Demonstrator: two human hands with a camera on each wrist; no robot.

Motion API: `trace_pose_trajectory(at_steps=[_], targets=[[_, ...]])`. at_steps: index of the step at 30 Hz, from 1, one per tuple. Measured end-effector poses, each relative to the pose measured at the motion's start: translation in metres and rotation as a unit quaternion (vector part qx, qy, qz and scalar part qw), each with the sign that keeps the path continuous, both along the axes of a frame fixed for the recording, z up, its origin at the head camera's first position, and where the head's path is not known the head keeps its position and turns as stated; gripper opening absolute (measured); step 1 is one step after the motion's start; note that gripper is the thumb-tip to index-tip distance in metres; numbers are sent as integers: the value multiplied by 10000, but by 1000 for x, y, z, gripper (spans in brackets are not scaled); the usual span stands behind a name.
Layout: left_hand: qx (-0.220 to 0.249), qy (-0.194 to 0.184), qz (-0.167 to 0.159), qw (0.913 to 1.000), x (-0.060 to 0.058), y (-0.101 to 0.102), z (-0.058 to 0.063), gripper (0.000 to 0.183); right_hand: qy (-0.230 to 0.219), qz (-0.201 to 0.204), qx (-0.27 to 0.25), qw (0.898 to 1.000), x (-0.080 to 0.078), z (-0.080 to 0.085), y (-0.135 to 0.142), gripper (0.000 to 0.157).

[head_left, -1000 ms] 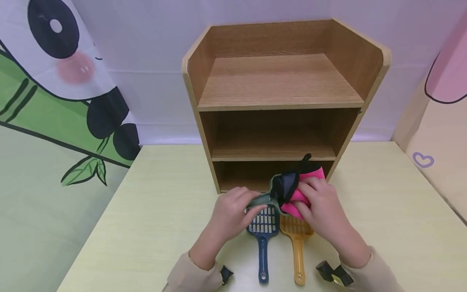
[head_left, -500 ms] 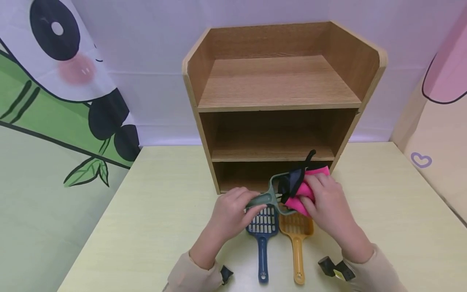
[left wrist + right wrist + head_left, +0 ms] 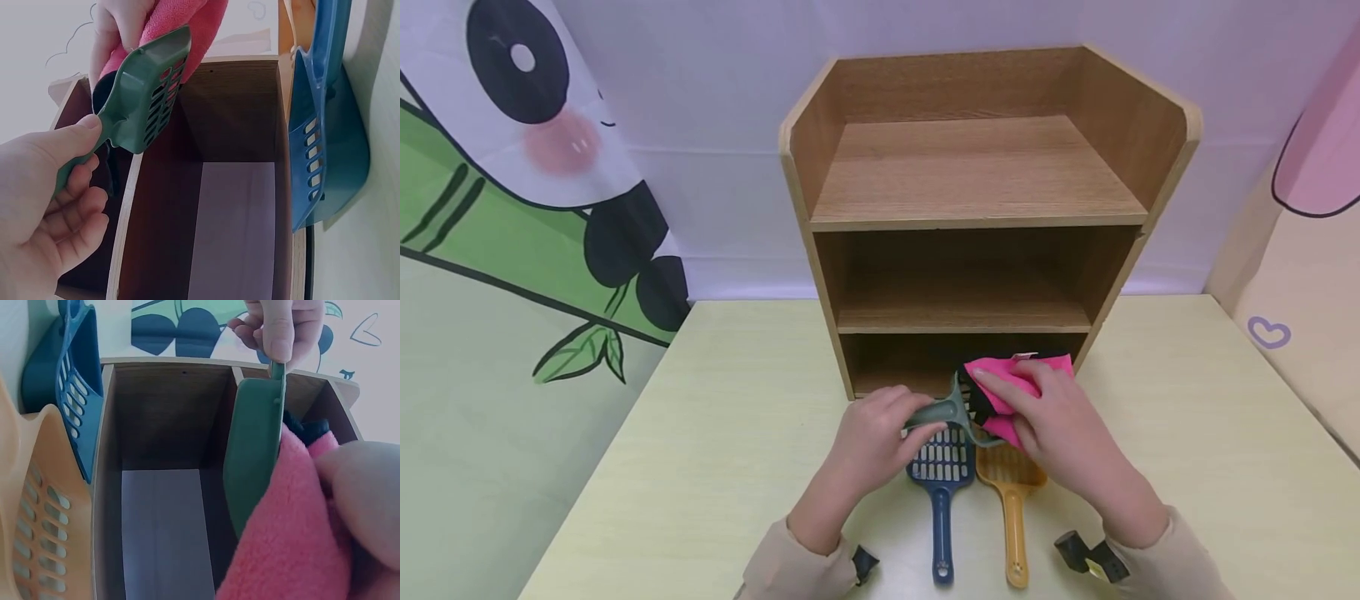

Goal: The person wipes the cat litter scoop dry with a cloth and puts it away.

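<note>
My left hand pinches the handle of a green slotted litter scoop, thumb on top, and holds it raised in front of the shelf. My right hand grips a fuzzy pink cloth with a black side, pressing it into the scoop's basket, which it largely hides in the head view. The right wrist view has the pink cloth against the scoop's green wall. Below the hands lie a blue litter scoop and an orange litter scoop, side by side with their handles toward me.
A wooden shelf unit with a top tray and two compartments stands behind the hands. It rests on a pale table. Printed cloth hangs behind. Dark wrist-worn pieces sit at the sleeves.
The cloth has been turned over, so its pink side now shows where the dark side and a black loop showed. My right fingers have shifted left over the basket. The left hand stays put.
</note>
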State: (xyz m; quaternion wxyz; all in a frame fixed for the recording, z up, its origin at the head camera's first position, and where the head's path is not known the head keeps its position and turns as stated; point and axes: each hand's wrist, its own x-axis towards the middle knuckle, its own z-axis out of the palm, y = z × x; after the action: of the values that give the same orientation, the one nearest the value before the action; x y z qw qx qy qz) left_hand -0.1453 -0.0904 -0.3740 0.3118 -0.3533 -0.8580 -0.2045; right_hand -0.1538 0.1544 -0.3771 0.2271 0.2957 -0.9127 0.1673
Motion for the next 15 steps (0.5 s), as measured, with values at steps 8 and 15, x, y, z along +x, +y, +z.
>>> trace_pose_trajectory(at_steps=[8,15], targets=[[69,-6,-95,9999,0,1,2,28,261,-53,-117,9996,2,3,2,58],[125,24,-63,9999,-1,0,0,29,152,-483,-297,9983,2,11,12,50]])
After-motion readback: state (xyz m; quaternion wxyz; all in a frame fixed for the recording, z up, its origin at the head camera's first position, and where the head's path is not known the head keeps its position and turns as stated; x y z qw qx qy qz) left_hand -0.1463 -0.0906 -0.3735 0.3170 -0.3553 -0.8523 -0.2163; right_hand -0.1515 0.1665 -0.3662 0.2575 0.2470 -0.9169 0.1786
